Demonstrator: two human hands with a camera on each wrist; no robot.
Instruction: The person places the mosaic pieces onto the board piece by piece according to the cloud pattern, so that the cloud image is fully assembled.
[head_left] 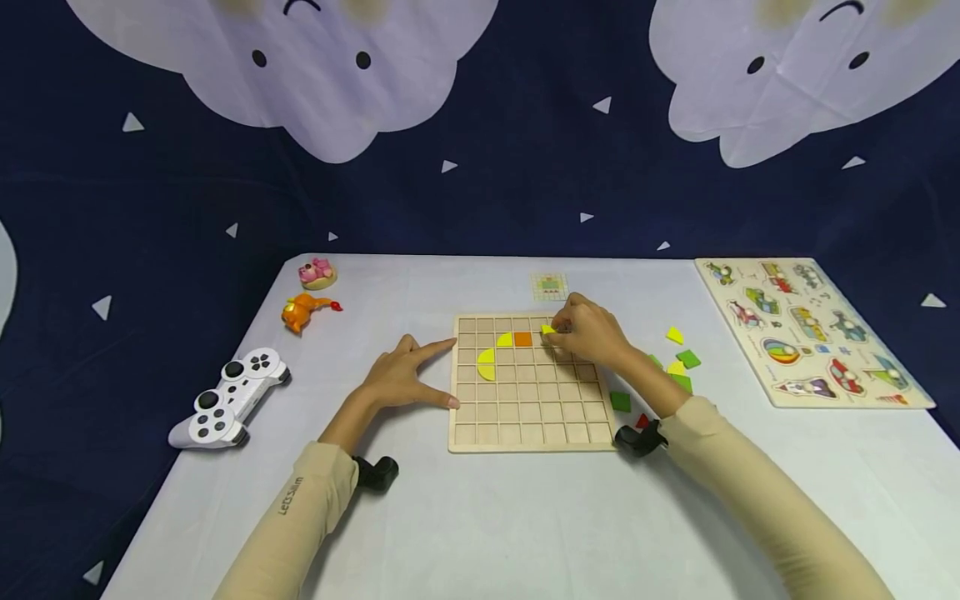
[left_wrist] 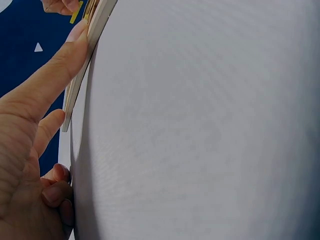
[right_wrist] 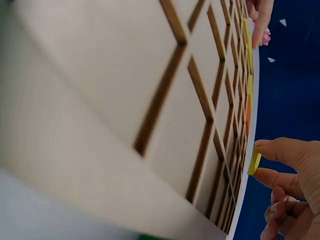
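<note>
A square wooden grid board (head_left: 532,408) lies mid-table. My right hand (head_left: 588,333) pinches a small yellow tile (right_wrist: 255,161) between thumb and forefinger, over the board's back rows. Thumb and forefinger of my left hand (head_left: 401,377) are spread, their tips touching the board's left edge; the other fingers are loosely curled in the left wrist view. Set in the grid are an orange square tile (head_left: 522,339), a yellow quarter-round tile (head_left: 505,340) left of it, and yellow curved tiles (head_left: 487,364) stacked as a half-round below.
Loose green tiles (head_left: 687,358), yellow tiles (head_left: 675,335) and a red tile (head_left: 642,422) lie right of the board. A small pattern card (head_left: 550,287) lies behind it. A picture puzzle (head_left: 817,333) is far right; a white game controller (head_left: 228,400), orange figure (head_left: 303,311) and pink figure (head_left: 317,273) stand left.
</note>
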